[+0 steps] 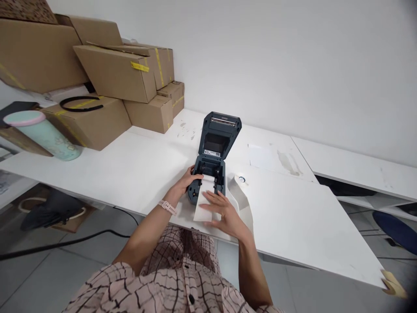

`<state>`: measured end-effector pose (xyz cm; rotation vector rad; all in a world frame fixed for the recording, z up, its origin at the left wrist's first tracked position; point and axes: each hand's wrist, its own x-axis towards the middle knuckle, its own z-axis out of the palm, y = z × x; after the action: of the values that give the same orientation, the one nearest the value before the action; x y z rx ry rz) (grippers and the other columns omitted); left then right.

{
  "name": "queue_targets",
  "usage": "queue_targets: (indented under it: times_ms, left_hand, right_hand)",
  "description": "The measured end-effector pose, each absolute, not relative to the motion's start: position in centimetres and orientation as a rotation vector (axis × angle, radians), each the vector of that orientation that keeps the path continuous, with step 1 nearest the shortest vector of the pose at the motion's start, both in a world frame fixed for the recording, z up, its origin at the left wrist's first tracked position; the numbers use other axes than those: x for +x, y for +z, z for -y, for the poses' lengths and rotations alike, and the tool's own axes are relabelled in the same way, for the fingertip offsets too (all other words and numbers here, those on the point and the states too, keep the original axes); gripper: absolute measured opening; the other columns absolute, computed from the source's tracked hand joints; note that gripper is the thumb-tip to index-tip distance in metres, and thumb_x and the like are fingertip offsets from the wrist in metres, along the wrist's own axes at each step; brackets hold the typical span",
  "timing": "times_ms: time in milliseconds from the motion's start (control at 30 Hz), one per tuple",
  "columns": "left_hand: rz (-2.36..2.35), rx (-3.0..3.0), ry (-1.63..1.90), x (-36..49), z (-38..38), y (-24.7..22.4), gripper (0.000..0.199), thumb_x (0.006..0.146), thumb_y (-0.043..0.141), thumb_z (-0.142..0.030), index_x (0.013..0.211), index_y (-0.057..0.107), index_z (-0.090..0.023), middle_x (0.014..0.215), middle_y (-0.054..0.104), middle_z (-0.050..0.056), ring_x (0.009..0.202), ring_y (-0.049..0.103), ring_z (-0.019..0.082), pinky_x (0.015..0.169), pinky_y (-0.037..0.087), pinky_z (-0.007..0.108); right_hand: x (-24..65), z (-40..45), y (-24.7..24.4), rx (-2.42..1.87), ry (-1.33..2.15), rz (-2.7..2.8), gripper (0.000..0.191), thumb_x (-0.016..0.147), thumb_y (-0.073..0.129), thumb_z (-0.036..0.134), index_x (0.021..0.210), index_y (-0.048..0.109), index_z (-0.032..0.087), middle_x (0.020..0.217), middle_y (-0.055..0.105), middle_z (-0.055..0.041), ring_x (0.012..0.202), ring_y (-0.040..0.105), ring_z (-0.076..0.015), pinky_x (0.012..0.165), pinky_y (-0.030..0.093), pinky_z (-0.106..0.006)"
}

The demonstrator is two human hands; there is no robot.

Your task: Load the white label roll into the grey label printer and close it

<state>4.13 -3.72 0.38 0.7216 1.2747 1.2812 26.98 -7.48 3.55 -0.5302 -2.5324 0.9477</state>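
Observation:
A dark label printer (pixel 211 158) stands on the white table with its lid raised. White label paper (pixel 202 204) runs out of its front and hangs toward the table's near edge. At the printer's left side is my left hand (pixel 186 181), its thumb reaching over the rim to the paper; the other fingers are partly hidden behind the housing, and nothing is held in them. My right hand (pixel 224 213) lies over the paper strip with its fingers spread. Beside the printer, on the right, a loose white strip (pixel 243 202) curls down over the table edge.
Cardboard boxes (pixel 114 71) are stacked at the back left, a black headband (pixel 81 109) on one. A mint green tumbler (pixel 48 137) leans at the far left. A small roll (pixel 241 179) lies right of the printer. Black cable (pixel 97 234) hangs below the table (pixel 293 213).

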Motion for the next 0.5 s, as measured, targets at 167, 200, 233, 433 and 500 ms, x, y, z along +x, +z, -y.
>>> queue_targets:
  times_ms: [167,200,233,433,500]
  left_hand:
    - [-1.371,0.793,1.29,4.1,3.8,0.5,0.082,0.064,0.081,-0.032,0.138,0.046,-0.019,0.14,0.054,0.018,0.112,0.062,0.029,0.084,0.053,0.037]
    - [-1.442,0.811,1.301,4.3,4.1,0.5,0.083,0.065,0.081,-0.035,0.139,0.045,-0.019,0.144,0.05,0.018,0.118,0.059,0.03,0.088,0.052,0.037]
    - [-1.509,0.842,1.317,4.5,4.6,0.6,0.084,0.066,0.081,-0.037,0.14,0.044,-0.02,0.147,0.046,0.018,0.124,0.055,0.031,0.092,0.05,0.038]
    - [-1.574,1.03,1.318,6.5,9.6,0.9,0.101,0.061,0.085,-0.042,0.148,0.034,-0.026,0.156,0.036,0.013,0.144,0.031,0.034,0.11,0.036,0.041]
    - [-1.563,1.047,1.262,6.5,11.1,0.8,0.105,0.063,0.084,-0.043,0.151,0.029,-0.027,0.157,0.033,0.013,0.145,0.03,0.034,0.11,0.037,0.041]
  right_hand:
    - [28.4,8.7,10.8,-0.236,1.126,2.576,0.063,0.083,0.071,0.047,0.141,0.046,0.046,0.136,0.061,0.0053,0.128,0.056,-0.0235,0.124,0.019,-0.054]
    - [28.4,8.0,12.3,-0.316,1.059,2.453,0.057,0.087,0.068,0.046,0.14,0.047,0.045,0.138,0.059,0.0056,0.13,0.055,-0.0228,0.124,0.022,-0.053]
    - [28.2,6.7,13.6,-0.434,0.957,2.31,0.052,0.09,0.063,0.045,0.14,0.049,0.043,0.142,0.056,0.0047,0.134,0.05,-0.0231,0.122,0.025,-0.053]
    - [23.6,-8.3,17.3,-0.751,0.725,1.798,0.059,0.096,0.035,0.064,0.14,0.048,0.028,0.151,0.045,-0.0055,0.145,0.033,-0.0261,0.118,0.024,-0.058]
    - [21.8,-12.9,17.4,-0.783,0.853,1.819,0.069,0.094,0.029,0.071,0.141,0.046,0.023,0.148,0.047,-0.0089,0.142,0.037,-0.0264,0.115,0.028,-0.058]
